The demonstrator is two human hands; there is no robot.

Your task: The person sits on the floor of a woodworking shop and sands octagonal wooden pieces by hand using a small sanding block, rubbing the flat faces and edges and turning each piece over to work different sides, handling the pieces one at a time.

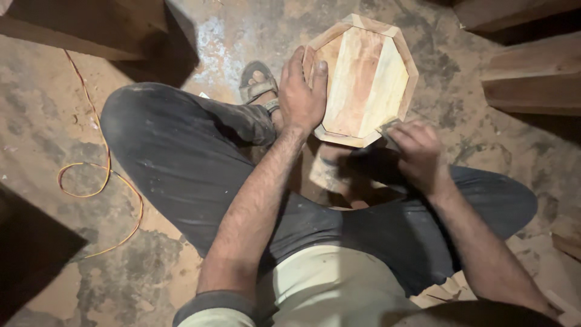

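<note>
Person sits on the floor. Left hand (301, 97) grips the octagonal tray (363, 79) at its nine o'clock rim. Right hand (416, 151) is clenched on a small pad (sandpaper, apparently) at five o'clock. Step, judged: edge sanding; further strokes would need a firm brace.

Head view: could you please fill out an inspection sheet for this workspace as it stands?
Surface: dusty, stained concrete floor; the person sits on it.
Job's things: octagonal wooden tray, tilted, propped near the feet.
Clutter: wood offcuts by the right leg.
Hands: left hand grips the tray's left rim; right hand presses a small greyish piece, too hidden to identify, at the lower right edge.
Cables: orange wire looped on the floor, apart from the work.
Surroundings: wooden beams at right, sandal on foot.
</note>
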